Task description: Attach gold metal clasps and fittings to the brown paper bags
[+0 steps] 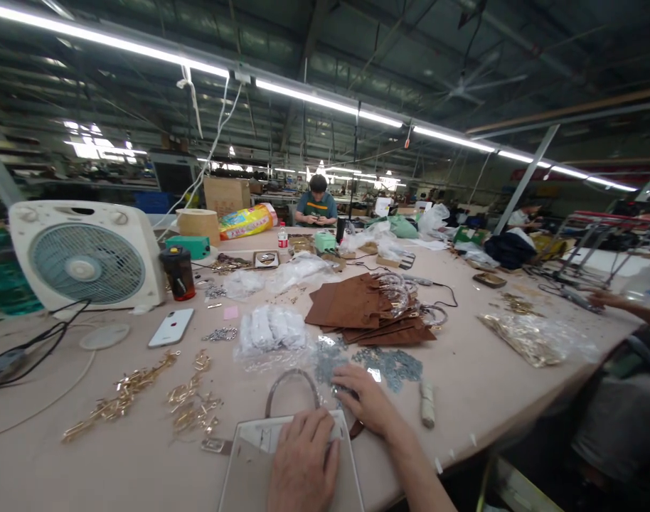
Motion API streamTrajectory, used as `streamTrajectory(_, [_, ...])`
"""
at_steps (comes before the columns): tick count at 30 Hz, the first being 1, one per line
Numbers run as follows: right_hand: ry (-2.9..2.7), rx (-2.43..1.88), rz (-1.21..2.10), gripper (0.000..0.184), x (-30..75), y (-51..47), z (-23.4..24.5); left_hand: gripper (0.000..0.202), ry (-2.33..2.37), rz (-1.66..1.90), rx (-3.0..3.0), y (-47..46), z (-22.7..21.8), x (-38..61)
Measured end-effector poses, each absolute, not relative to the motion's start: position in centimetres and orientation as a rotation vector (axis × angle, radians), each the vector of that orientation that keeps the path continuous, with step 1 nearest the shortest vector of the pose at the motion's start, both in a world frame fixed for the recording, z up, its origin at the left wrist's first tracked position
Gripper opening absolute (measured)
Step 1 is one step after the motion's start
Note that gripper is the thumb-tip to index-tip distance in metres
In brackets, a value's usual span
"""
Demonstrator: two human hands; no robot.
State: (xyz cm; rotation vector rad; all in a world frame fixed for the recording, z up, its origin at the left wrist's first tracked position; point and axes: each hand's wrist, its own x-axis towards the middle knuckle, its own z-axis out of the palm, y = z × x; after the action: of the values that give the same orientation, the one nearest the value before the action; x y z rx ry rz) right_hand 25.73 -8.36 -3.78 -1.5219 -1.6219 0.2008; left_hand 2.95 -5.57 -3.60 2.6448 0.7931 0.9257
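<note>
A pale beige handbag (244, 466) with a curved clear handle (282, 380) lies at the table's near edge. On its upper face my left hand (304, 459) lies flat, fingers stretched forward. My right hand (365, 398) is just past the bag's upper right corner, beside a pile of small grey flat pieces (397, 366). Its fingers are bent but apart, with something dark under them that I cannot make out. A brown strap end shows below that hand. To the bag's left, a strap with a metal buckle (212, 445) sticks out.
Brown bag pieces (346, 302) are stacked beyond the grey pile. Gold hardware (125, 391), a phone (171, 328), a fan (84, 256) and a plastic bag of white packets (272, 328) lie leftward. A whitish roll (427, 404) is at right. A person (317, 203) sits opposite; another's arm (621, 302) reaches in at right.
</note>
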Motion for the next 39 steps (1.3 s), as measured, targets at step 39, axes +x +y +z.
streamTrajectory(39, [-1.551, -1.904, -0.024, 0.031, 26.2, -11.8, -5.3, 0.023, 0.775, 0.987, 2.769, -5.9, -3.6, 3.2])
